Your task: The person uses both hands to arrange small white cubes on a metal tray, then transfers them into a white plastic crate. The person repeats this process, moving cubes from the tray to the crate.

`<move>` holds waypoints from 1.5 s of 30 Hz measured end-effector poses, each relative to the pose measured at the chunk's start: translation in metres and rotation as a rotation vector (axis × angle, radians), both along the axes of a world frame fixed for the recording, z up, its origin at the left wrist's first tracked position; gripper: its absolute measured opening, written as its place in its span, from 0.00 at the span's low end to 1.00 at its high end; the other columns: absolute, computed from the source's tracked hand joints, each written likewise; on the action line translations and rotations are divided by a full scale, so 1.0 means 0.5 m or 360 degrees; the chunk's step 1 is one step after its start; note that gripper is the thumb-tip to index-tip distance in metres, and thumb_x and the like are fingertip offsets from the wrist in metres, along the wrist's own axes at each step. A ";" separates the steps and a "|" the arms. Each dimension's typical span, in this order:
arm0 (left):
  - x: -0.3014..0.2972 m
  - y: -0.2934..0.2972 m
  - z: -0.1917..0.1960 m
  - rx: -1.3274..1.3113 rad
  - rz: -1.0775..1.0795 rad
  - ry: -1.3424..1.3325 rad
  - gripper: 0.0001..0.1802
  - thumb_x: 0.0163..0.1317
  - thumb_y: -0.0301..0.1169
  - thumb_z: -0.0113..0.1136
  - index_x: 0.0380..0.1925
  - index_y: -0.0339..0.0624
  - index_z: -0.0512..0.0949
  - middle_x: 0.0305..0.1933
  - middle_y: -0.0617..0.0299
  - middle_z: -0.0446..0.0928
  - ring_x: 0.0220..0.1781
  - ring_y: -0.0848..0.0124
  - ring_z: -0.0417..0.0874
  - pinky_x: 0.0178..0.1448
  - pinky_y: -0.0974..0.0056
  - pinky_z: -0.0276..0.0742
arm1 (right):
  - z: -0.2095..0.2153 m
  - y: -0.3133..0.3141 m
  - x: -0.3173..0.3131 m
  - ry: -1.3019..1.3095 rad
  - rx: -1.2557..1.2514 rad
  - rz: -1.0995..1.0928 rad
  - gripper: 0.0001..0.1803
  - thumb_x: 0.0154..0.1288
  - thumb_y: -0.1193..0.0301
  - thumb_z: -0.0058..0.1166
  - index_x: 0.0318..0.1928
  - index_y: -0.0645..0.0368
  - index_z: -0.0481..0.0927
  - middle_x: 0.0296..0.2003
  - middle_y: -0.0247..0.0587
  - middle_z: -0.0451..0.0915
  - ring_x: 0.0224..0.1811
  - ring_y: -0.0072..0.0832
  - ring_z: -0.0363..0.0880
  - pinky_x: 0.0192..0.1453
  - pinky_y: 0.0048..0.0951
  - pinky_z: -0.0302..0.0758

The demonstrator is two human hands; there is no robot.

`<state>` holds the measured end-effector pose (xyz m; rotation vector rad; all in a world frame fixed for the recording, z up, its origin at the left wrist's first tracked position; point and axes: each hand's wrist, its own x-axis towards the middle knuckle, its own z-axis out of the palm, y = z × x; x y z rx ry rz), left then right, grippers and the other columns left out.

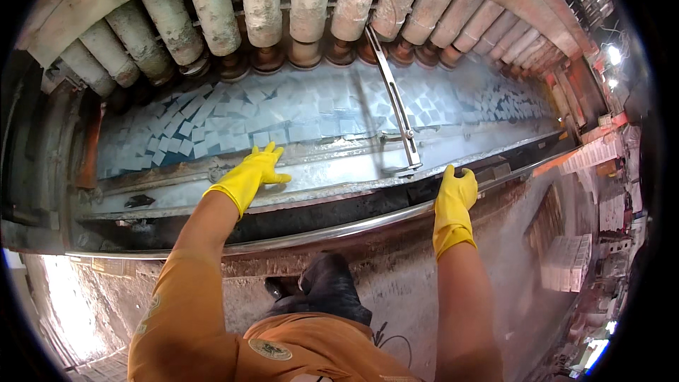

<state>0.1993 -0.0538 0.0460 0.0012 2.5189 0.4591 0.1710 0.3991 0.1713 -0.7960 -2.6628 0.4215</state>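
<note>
Both my hands wear yellow rubber gloves. My left hand point(254, 173) is open, its fingers spread over the pale, wet ledge point(318, 170) of a long machine bed, and nothing is in it. My right hand point(455, 201) lies over the metal rail point(396, 216) at the bed's front, fingers loosely curled with a gap beside the thumb; nothing shows in it. Whether it presses on the rail I cannot tell. Beyond the ledge, many pale flat square pieces point(212, 124) lie scattered on the wet, bluish bed. A slotted metal bar point(396, 102) crosses the bed between my hands.
A row of thick, stained cylinders point(262, 7) hangs over the bed's far side. Below the ledge runs a dark trough point(318, 212). Stacks of pale pieces point(568, 262) stand on the floor at the right. Bright lamps point(614, 55) glow at the upper right.
</note>
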 end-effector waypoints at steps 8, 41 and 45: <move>0.160 -0.118 0.212 0.0402 0.0134 0.0360 0.43 0.65 0.53 0.65 0.75 0.42 0.66 0.77 0.45 0.67 0.78 0.47 0.66 0.80 0.52 0.61 | 0.023 0.000 -0.015 0.0051 0.0032 -0.0001 0.32 0.65 0.49 0.58 0.58 0.62 0.81 0.56 0.55 0.83 0.59 0.50 0.80 0.66 0.49 0.72; 0.448 -0.497 0.237 -0.0150 0.1818 0.0482 0.32 0.65 0.52 0.65 0.61 0.41 0.80 0.57 0.49 0.85 0.58 0.57 0.86 0.58 0.55 0.81 | 0.064 -0.073 -0.168 0.0026 0.0002 -0.0021 0.32 0.67 0.49 0.58 0.60 0.63 0.81 0.58 0.56 0.83 0.60 0.53 0.81 0.66 0.49 0.75; 0.453 -0.581 0.160 -0.0206 0.1796 0.0712 0.31 0.67 0.47 0.67 0.63 0.40 0.78 0.57 0.52 0.85 0.50 0.60 0.89 0.46 0.58 0.89 | 0.078 -0.104 -0.200 0.0014 -0.0024 -0.0039 0.32 0.66 0.48 0.58 0.59 0.62 0.82 0.58 0.55 0.83 0.61 0.51 0.81 0.67 0.49 0.74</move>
